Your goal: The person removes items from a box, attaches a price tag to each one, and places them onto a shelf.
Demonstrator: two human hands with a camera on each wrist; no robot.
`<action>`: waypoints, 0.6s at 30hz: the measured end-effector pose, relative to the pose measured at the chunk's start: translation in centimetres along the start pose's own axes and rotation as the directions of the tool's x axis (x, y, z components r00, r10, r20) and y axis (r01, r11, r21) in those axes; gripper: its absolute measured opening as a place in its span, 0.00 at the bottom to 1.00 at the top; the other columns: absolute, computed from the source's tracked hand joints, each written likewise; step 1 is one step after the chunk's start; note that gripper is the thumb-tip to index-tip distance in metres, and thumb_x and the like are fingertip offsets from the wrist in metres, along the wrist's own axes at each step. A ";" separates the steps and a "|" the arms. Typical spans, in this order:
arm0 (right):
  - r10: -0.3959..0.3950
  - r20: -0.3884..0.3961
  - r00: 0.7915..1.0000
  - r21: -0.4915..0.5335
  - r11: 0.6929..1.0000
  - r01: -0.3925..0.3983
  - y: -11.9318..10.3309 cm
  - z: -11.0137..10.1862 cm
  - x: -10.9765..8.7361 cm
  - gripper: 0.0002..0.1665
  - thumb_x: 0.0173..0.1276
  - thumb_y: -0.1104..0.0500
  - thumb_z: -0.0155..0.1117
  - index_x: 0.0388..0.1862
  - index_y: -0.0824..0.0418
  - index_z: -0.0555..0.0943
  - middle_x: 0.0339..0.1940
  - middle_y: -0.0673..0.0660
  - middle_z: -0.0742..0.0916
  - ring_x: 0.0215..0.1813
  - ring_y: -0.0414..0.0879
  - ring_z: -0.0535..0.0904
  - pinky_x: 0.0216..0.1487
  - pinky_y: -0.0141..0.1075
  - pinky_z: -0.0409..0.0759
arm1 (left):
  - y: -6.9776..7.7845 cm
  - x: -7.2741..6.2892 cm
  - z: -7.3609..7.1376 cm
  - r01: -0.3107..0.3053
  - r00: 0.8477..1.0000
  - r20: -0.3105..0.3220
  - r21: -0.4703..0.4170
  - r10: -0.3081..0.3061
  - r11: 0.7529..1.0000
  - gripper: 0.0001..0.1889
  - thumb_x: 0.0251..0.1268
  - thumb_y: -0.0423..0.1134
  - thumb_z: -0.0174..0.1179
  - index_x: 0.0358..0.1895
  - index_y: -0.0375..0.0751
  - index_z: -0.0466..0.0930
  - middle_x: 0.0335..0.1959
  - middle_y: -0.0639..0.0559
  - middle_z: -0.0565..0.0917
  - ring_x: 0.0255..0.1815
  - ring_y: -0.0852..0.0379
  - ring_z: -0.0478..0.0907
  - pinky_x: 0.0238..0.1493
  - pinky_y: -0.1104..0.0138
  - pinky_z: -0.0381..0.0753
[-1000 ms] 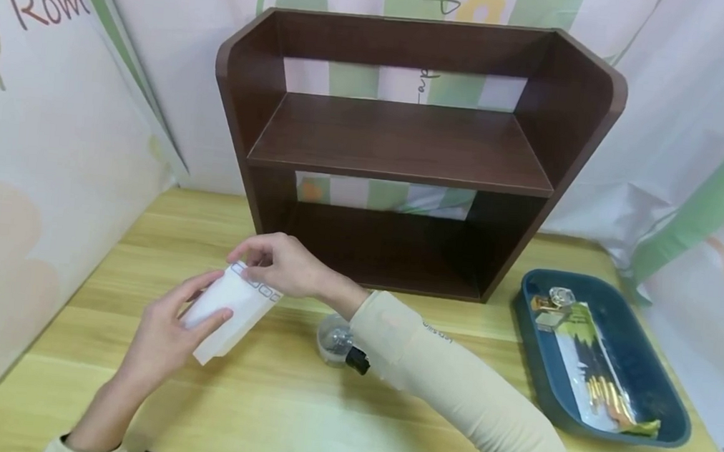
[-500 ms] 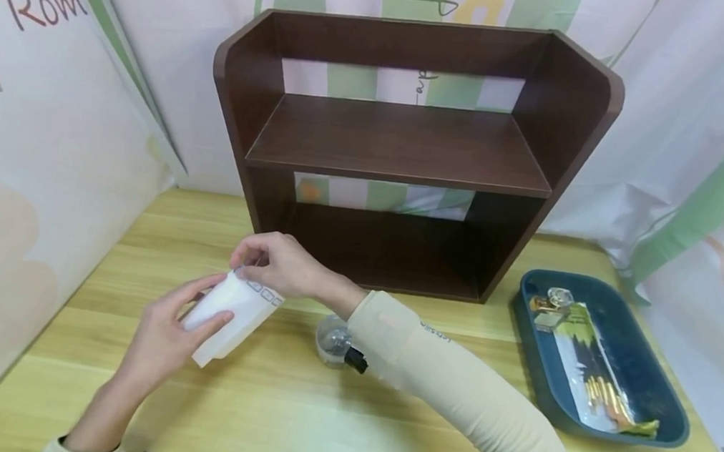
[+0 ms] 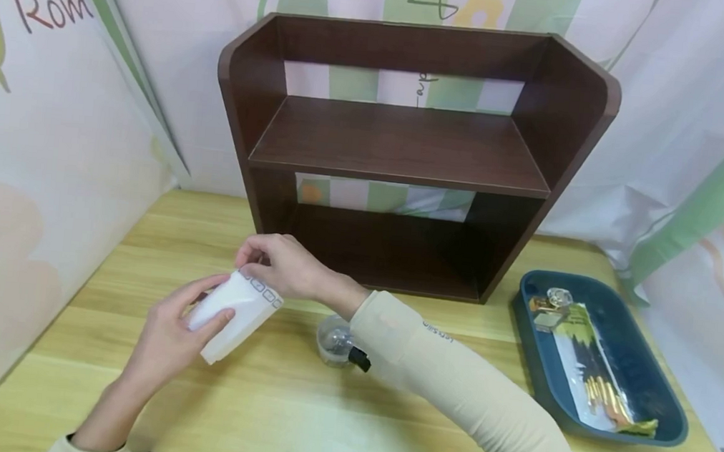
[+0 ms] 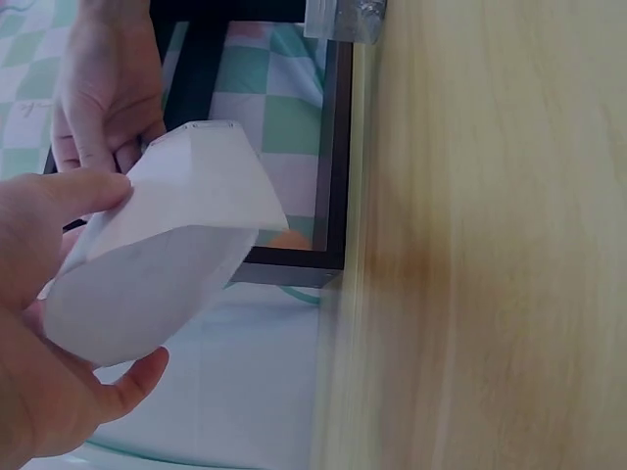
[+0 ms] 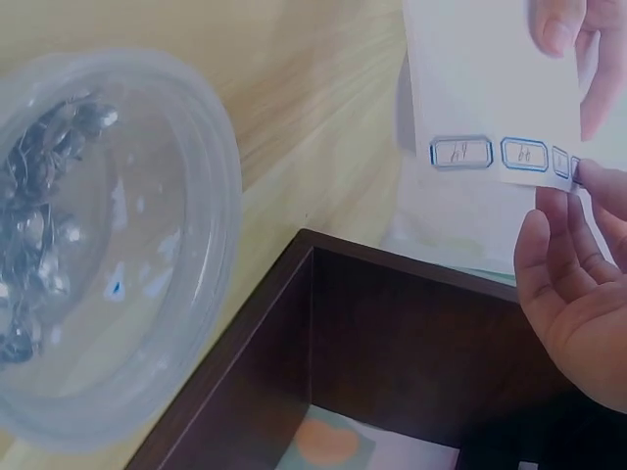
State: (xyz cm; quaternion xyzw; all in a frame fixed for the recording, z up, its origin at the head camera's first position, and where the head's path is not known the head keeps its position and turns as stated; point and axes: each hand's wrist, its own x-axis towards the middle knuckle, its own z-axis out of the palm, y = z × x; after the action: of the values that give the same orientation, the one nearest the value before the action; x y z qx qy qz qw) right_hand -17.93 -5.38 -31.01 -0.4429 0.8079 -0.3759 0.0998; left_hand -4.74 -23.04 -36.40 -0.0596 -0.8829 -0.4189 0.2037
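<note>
A white paper sheet (image 3: 239, 314), bent into a rounded shape, is held above the left part of the table. Along its upper edge runs a row of blue-bordered labels (image 5: 461, 153) with handwriting on them. My left hand (image 3: 172, 331) grips the sheet's lower left, thumb over the near face. In the right wrist view, my right hand (image 5: 588, 284) pinches the labelled edge at its far corner with thumb and forefinger. Seen in the left wrist view, the sheet (image 4: 196, 191) curves around a hollow. Right of it stands a round clear tub (image 3: 334, 340) holding shiny transparent pieces.
Behind the hands rises a dark brown two-tier shelf (image 3: 401, 143). On the right is a blue basket (image 3: 646, 380) with a pack of brushes (image 3: 600, 390) and small glass-like items (image 3: 553, 311). Printed curtains (image 3: 83, 158) border the wooden table (image 3: 293, 421).
Both hands and the sheet have shifted very slightly to the right. The right fingers stay at the labelled edge; the tub and basket keep their places.
</note>
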 end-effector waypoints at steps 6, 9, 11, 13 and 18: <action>-0.029 0.006 1.000 -0.033 0.999 0.029 0.0 -0.2 -0.3 0.01 0.73 0.64 0.64 0.40 0.60 0.82 0.38 0.49 0.86 0.42 0.38 0.79 0.47 0.27 0.77 | 0.1 -0.2 0.0 0.020 1.000 -0.015 -0.014 -0.021 1.000 0.25 0.61 0.32 0.71 0.63 0.44 0.80 0.45 0.45 0.86 0.40 0.54 0.79 0.32 0.68 0.83; -0.044 0.002 0.999 -0.043 0.998 0.044 0.1 -0.3 -0.4 0.02 0.72 0.65 0.64 0.39 0.59 0.81 0.38 0.49 0.86 0.42 0.38 0.79 0.47 0.27 0.77 | 0.1 -0.3 0.0 0.030 0.999 -0.019 -0.014 -0.030 0.999 0.24 0.61 0.32 0.71 0.62 0.44 0.81 0.44 0.45 0.86 0.39 0.55 0.79 0.31 0.67 0.82; -0.054 -0.001 0.999 -0.046 0.997 0.054 0.2 -0.3 -0.5 0.03 0.72 0.65 0.65 0.38 0.58 0.81 0.38 0.49 0.86 0.42 0.38 0.78 0.47 0.27 0.77 | 0.1 -0.3 0.0 0.041 0.999 -0.019 -0.013 -0.041 0.999 0.24 0.61 0.32 0.71 0.62 0.45 0.81 0.44 0.45 0.86 0.38 0.54 0.79 0.31 0.67 0.82; -0.063 0.005 0.998 -0.051 0.997 0.063 0.2 -0.4 -0.6 0.02 0.72 0.64 0.66 0.38 0.58 0.81 0.39 0.50 0.85 0.42 0.39 0.78 0.46 0.26 0.76 | 0.1 -0.3 0.0 0.051 0.999 -0.017 -0.011 -0.051 0.999 0.23 0.62 0.33 0.71 0.62 0.44 0.81 0.44 0.44 0.86 0.38 0.54 0.79 0.31 0.67 0.82; -0.083 0.011 0.997 -0.034 0.996 0.083 0.4 -0.8 -1.2 0.01 0.72 0.63 0.66 0.39 0.61 0.82 0.40 0.51 0.83 0.43 0.40 0.77 0.45 0.25 0.77 | 0.0 -0.4 -0.3 0.086 0.996 -0.012 -0.003 -0.086 0.996 0.22 0.64 0.34 0.70 0.62 0.43 0.80 0.44 0.43 0.86 0.38 0.53 0.79 0.32 0.67 0.82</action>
State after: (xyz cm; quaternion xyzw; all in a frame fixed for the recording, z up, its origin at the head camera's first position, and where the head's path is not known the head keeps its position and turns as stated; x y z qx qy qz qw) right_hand -17.86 -3.91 -30.95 -0.4794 0.7947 -0.3635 0.0803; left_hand -4.30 -23.20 -36.37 -0.0191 -0.8829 -0.4286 0.1907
